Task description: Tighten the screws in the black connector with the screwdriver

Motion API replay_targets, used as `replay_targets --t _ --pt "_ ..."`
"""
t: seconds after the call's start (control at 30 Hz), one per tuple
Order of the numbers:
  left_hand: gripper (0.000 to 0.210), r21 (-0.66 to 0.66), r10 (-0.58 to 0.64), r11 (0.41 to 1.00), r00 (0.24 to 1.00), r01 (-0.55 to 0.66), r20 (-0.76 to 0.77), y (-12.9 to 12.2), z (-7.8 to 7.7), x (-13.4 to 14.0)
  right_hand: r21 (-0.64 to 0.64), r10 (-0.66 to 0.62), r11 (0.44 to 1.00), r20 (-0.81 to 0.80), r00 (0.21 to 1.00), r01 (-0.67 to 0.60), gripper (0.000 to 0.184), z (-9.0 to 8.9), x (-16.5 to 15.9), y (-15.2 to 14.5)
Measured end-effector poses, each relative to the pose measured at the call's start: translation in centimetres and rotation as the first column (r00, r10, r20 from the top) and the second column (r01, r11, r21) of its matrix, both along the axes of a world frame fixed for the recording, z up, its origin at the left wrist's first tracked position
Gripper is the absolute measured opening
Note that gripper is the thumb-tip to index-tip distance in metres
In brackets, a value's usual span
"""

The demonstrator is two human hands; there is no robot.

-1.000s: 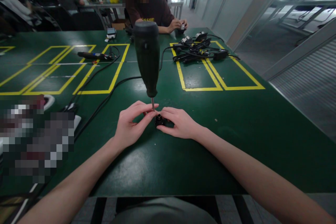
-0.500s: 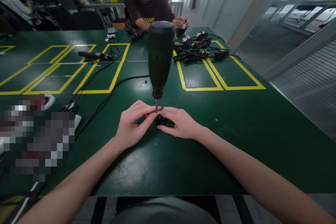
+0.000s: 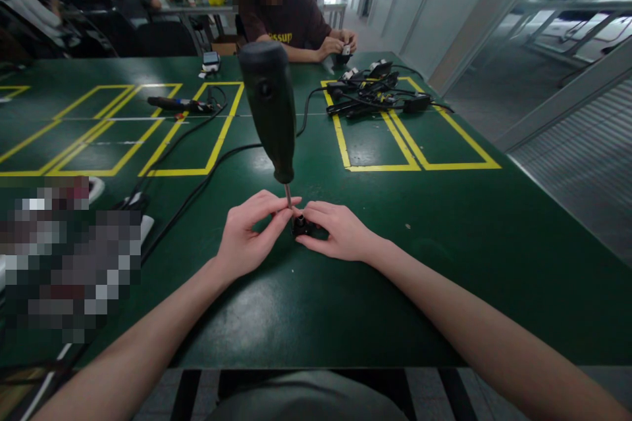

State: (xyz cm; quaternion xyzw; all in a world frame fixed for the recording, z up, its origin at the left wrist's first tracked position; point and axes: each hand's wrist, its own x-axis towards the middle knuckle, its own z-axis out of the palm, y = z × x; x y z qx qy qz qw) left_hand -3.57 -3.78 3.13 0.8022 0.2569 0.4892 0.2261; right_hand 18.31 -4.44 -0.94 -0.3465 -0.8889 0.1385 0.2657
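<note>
Where the small black part [image 3: 299,229] sits: center of the frame, on the green table [image 3: 375,316], its round upper end facing up.
Right hand [image 3: 336,231]: thumb and fingertips clamped on the small black part from the right.
Screwdriver [image 3: 272,108]: dark and thick-handled, rising above the part, its top leaning left; I cannot tell whether its tip touches the part.
Left hand [image 3: 248,231]: thumb and index finger pinched on the screwdriver's thin shaft.
Heap of black cables [image 3: 368,93]: upper right, across yellow tape [image 3: 382,168] outlines.
Slim black tool [image 3: 172,104]: upper left, corded.
Co-worker [image 3: 284,23]: top center, dark shirt, 2 hands around a small pale thing [image 3: 346,50].
</note>
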Motion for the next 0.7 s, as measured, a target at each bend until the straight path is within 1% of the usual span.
replay_targets --t 0.17,0.37,0.6,0.7 --pt "0.013 -0.021 0.029 0.999 1.000 -0.029 0.009 0.15 -0.18 -0.15 0.014 0.005 1.000 -0.017 1.000 -0.005 0.022 -0.06 0.00 0.03" --pt "0.020 0.001 -0.011 1.000 1.000 0.011 0.003 0.14 -0.03 -0.16 0.004 -0.006 1.000 0.020 1.000 0.006 0.022 0.07 0.01 0.01" --pt "0.011 -0.015 0.016 1.000 1.000 -0.015 0.016 0.16 -0.04 -0.03 0.010 0.002 1.000 -0.008 1.000 -0.002 0.025 0.04 -0.06 0.00" --pt "0.011 -0.011 0.011 1.000 1.000 -0.010 0.016 0.13 0.03 0.01 0.019 0.008 1.000 -0.018 1.000 -0.007 0.025 -0.02 -0.06 0.00"
